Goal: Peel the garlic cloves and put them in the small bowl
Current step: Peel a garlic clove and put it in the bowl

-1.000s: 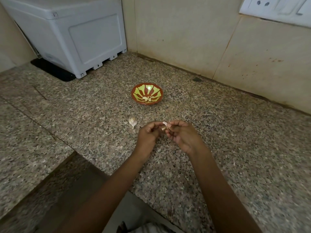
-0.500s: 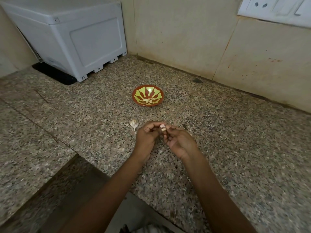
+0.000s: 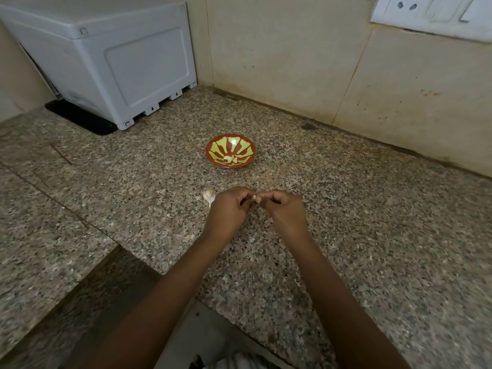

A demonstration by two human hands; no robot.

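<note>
Bare forearms (image 3: 149, 310) and a pale striped garment (image 3: 239, 361) below

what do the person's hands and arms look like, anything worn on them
The left hand and right hand are bare: no gloves, rings or watch in view. The forearms are bare too, no sleeves showing. A bit of striped cloth shows at the bottom edge, perhaps clothing.

Speckled granite countertop (image 3: 372, 222) carries a small red-and-yellow bowl (image 3: 230, 151) near the wall, a garlic piece (image 3: 209, 195) nearer the person, and a grey appliance (image 3: 111, 57) on a black mat (image 3: 80, 119) at the far left.
</note>
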